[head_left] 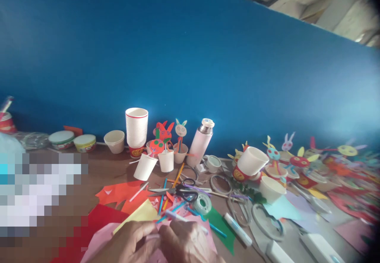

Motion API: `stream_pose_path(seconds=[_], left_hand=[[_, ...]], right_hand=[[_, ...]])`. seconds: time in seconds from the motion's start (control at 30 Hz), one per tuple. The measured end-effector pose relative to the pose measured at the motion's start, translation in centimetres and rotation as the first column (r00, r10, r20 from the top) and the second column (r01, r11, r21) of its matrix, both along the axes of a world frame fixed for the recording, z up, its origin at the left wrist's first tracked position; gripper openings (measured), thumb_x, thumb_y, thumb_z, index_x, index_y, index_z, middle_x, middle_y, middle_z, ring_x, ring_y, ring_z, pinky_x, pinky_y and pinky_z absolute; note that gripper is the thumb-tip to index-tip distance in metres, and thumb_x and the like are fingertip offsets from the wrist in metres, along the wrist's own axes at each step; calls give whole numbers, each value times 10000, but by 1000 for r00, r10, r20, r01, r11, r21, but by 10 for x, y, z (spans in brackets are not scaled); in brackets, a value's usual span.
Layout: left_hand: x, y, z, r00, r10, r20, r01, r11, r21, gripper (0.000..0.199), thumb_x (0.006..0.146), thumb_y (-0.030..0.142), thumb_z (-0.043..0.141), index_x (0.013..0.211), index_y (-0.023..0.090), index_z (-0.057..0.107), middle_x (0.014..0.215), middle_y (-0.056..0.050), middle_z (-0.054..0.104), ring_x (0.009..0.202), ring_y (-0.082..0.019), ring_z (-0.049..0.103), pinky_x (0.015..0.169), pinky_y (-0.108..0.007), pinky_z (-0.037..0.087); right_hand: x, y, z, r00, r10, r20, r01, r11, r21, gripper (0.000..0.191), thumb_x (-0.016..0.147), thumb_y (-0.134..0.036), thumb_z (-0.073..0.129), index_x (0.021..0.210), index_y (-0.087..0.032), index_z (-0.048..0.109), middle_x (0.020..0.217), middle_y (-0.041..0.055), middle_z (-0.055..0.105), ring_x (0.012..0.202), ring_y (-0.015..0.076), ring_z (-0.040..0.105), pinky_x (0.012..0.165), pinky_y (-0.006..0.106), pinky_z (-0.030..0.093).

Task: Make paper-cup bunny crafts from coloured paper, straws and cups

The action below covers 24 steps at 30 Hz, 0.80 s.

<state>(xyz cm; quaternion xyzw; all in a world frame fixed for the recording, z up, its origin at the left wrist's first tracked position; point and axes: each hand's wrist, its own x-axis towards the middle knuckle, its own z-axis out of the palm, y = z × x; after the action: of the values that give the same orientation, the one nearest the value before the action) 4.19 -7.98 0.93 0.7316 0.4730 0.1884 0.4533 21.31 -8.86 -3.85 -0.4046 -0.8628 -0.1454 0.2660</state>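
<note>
At the bottom centre, my left hand (130, 241) is closed, its thumb and fingers pinching a small pale pink piece (152, 237). My right hand (187, 241) presses close beside it, fingers curled round a pale lilac pen (175, 215) that slants down to the right. Both hands are over pink paper (102, 241), with yellow paper (139, 215) just behind the left one. Blue sticks, a tape roll (202, 203) and black-handled scissors (187, 193) lie beyond the fingers. The right fingertips are partly hidden.
A tall stack of paper cups (136, 128), cups holding paper rabbit figures (166, 160) and a pale flask (200, 142) stand by the blue wall. Right, a white glue tube (237, 229), wire coils (268, 221) and more figures in cups crowd the table. The left edge is pixelated.
</note>
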Motion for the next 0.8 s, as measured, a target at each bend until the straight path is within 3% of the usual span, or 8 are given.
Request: stream_pose_path(seconds=[0.13,0.27,0.43,0.57,0.67,0.8], left_hand=[[-7,11,2,991,15,-135,-7,998,58,357,824,491,367,619,214,461,566,49,362,526,-118,365,490,-214,261],[-9,13,-2,978,46,-204,-25,994,107,318,829,448,371,625,217,450,581,40,420,547,-124,404,492,-213,249],[-7,10,-5,978,74,-197,-51,991,122,334,828,462,370,630,219,484,583,36,454,551,-125,434,503,-215,249],[-9,11,-5,980,10,-199,11,995,102,380,832,496,346,587,212,402,542,42,352,522,-123,378,483,-233,206],[-11,12,-2,979,-30,-203,52,993,102,400,836,497,347,559,207,340,535,43,298,511,-121,344,481,-247,186],[-15,13,9,992,3,-129,7,997,75,434,841,539,325,561,207,321,549,49,245,509,-115,315,490,-244,204]], right_hand=[[-1,10,8,999,39,7,-38,991,-125,120,909,-212,396,843,-202,495,663,-1,593,520,153,547,457,259,331],[-1,10,4,997,73,-13,-75,985,-154,89,899,-177,407,899,-195,494,738,25,594,648,176,580,565,265,412],[-5,7,-1,1000,27,13,-25,990,-137,73,883,-175,426,862,-196,492,685,3,571,570,141,564,486,223,375],[-9,6,-1,1000,13,29,-9,992,-129,94,850,-171,429,773,-210,467,622,-14,550,486,127,525,406,226,285],[-9,5,6,999,0,34,6,985,-171,98,849,-201,440,756,-218,464,610,-20,555,458,125,516,393,247,243],[-2,2,20,999,3,33,6,959,-283,113,901,-271,417,834,-223,494,647,-18,604,488,133,558,439,246,301]])
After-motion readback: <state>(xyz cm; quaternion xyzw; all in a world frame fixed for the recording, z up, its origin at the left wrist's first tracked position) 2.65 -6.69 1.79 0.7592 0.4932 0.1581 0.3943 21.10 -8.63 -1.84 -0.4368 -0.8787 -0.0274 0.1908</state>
